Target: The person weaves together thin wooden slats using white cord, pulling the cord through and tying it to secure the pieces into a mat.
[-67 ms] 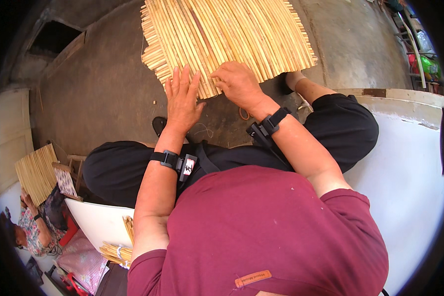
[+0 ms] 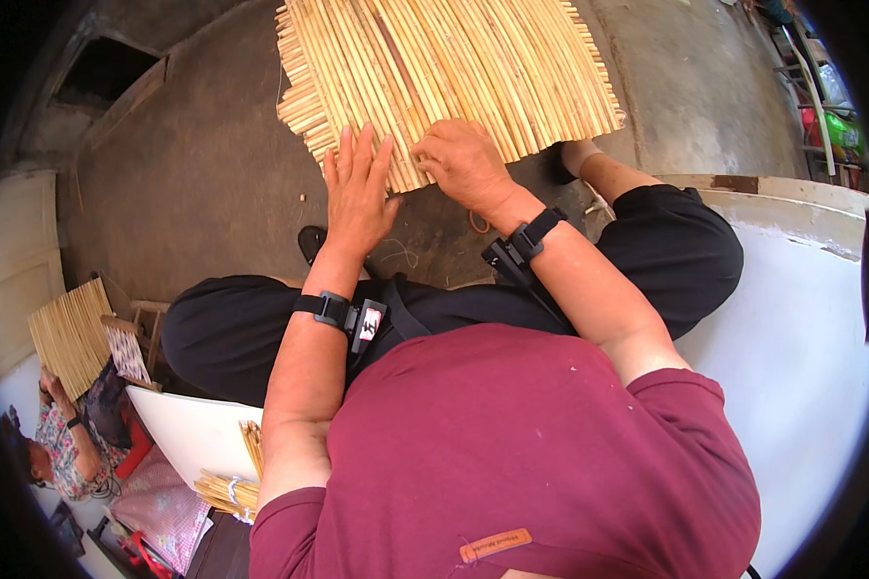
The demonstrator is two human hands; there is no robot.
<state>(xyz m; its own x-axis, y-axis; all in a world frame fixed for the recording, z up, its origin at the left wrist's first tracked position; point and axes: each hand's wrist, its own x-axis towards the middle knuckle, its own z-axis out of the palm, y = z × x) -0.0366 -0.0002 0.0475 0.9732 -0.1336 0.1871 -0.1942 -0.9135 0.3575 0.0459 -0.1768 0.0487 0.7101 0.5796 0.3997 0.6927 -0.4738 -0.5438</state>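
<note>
A mat of pale sticks [image 2: 492, 82] fills the top centre of the frame, its lower edge meeting a seated person's two bare hands; the left hand [image 2: 357, 198] lies at the mat's lower-left corner, its fingers straight and fanned apart over the stick ends, its thumb held out to the right; the right hand [image 2: 468, 169] sits just beside it, over the same lower edge, its fingers curled and thumb and forefinger drawn close together, though whether they pinch a stick cannot be told.

At the lower left, a bundle of sticks [image 2: 224, 492], bound with a pale tie, lies by a white board [image 2: 193, 425]; a bunched pink checked cloth [image 2: 159, 497] is beside it, and whether it is a bag or holds anything cannot be made out; at the upper right edge, a rack [image 2: 792, 72] bears a bright green bundle [image 2: 843, 133], too small to tell whether it is a bag or what is inside.

Black straps circle both wrists, above black trousers [image 2: 686, 246] and a maroon shirt [image 2: 531, 434]; at the far left, another person in a flowered top [image 2: 68, 468] has a hand at a second stick mat [image 2: 72, 333].
</note>
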